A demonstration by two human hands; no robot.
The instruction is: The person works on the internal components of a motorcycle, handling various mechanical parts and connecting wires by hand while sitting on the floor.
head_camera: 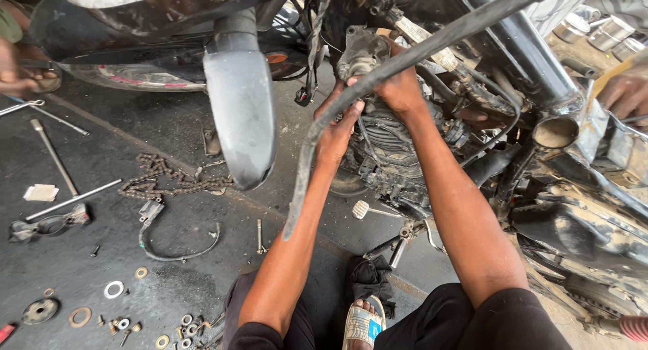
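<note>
Both my hands reach into a stripped motorcycle's engine bay. My right hand [399, 88] grips a grey metal engine part [361, 53] from its right side, fingers curled over it. Just below that part, my left hand [335, 128] presses against the finned engine [385, 144], its fingers touching the part's underside; whether it grips anything is unclear. A black hose or cable [378, 73] runs diagonally across in front of both hands. A black mudguard [241, 100] hangs to the left.
Loose drive chain [169, 178], long rods [54, 154], a cable [175, 245], washers and nuts [115, 289] lie scattered on the dark floor at left. Another person's hand [624, 90] rests at the right edge, another's at far left [13, 73]. My sandalled foot [363, 323] is below.
</note>
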